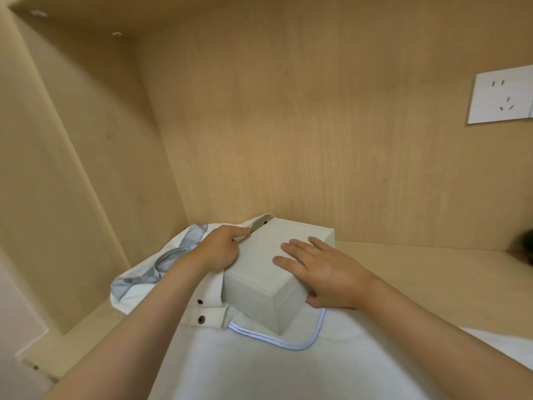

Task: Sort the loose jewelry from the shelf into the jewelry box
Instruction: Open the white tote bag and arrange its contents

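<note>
A pale grey-green jewelry box (259, 284) with its lid down stands on white cloth on the wooden shelf. My right hand (320, 269) lies flat on the lid, fingers straight and spread, with the thumb against the box's right side. My left hand (219, 249) is at the box's far left edge, fingers curled around a small flap or tab there. No loose jewelry is in view.
A white garment (245, 362) with dark snaps and light blue trim covers the shelf front, and a grey-blue fabric piece (173, 255) lies at its left. A white wall socket (501, 99) sits on the back panel. Something dark (523, 246) is at the right edge.
</note>
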A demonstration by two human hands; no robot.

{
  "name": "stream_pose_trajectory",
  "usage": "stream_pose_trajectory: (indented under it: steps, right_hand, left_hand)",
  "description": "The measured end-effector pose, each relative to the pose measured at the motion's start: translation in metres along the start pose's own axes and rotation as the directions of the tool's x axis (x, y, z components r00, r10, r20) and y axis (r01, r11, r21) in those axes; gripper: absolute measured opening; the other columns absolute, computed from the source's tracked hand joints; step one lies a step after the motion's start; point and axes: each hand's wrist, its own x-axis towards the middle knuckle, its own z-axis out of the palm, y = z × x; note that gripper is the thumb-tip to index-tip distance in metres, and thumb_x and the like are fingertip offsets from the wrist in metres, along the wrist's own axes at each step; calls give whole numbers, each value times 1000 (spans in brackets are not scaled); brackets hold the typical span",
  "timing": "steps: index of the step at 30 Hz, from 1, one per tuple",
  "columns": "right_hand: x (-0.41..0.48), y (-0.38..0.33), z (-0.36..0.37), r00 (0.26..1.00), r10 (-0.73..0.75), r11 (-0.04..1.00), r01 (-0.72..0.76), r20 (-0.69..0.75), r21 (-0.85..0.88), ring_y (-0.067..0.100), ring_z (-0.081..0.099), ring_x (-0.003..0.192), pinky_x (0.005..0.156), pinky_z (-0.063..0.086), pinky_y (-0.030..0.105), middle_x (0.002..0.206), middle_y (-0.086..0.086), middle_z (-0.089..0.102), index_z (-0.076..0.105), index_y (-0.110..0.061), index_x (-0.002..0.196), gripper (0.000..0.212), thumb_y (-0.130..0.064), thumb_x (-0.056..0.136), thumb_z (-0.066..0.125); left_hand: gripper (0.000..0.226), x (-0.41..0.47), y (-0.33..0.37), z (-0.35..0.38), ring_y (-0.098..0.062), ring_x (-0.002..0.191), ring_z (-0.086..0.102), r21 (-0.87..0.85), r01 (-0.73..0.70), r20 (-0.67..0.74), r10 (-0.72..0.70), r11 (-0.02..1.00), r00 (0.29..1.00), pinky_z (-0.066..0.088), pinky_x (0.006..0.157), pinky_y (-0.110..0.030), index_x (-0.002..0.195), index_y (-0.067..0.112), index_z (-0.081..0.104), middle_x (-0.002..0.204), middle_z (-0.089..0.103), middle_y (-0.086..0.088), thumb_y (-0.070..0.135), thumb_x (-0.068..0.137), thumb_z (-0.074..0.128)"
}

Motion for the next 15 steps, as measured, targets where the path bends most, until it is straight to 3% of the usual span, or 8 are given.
stream_pose_trajectory:
  steps: [2, 6, 9, 15]
  right_hand:
    - [4, -5, -4, 997, -47, 999, 46, -54, -17, 34, 47, 135, 106, 45, 52, 147, 15, 47, 34, -21, 147, 96, -39, 64, 78]
    - [19, -17, -15, 983, -119, 993, 119, -142, -6, 34, 49, 133, 105, 44, 51, 143, 13, 49, 36, -22, 145, 91, -42, 66, 77]
    - [32, -22, -18, 985, -112, 992, 118, -130, 41, 33, 47, 135, 107, 43, 50, 145, 12, 48, 34, -23, 146, 92, -42, 67, 77]
    - [55, -32, -3, 994, -88, 992, 93, -63, 90, 32, 38, 141, 113, 35, 51, 150, 11, 41, 27, -26, 149, 90, -39, 73, 73]
  left_hand:
    - [59, -1, 1, -6, -10, 125, 51, -29, -41, -9, 41, 999, 999, 31, 84, -6, 137, 25, 58, 130, 56, 12, -6, 95, 31]
    - [60, 4, -6, -23, -7, 123, 52, -48, -64, -2, 64, 997, 998, 35, 94, -13, 138, 25, 58, 138, 57, 7, -5, 94, 30]
    - [58, 2, -8, -32, -3, 116, 52, -52, -91, -34, 89, 995, 995, 36, 89, -8, 137, 24, 58, 137, 58, 7, -6, 95, 31]
    - [67, -14, -21, -39, 4, 91, 65, -104, -84, -35, 81, 991, 996, 50, 81, -16, 130, 44, 59, 122, 66, 19, -5, 93, 32]
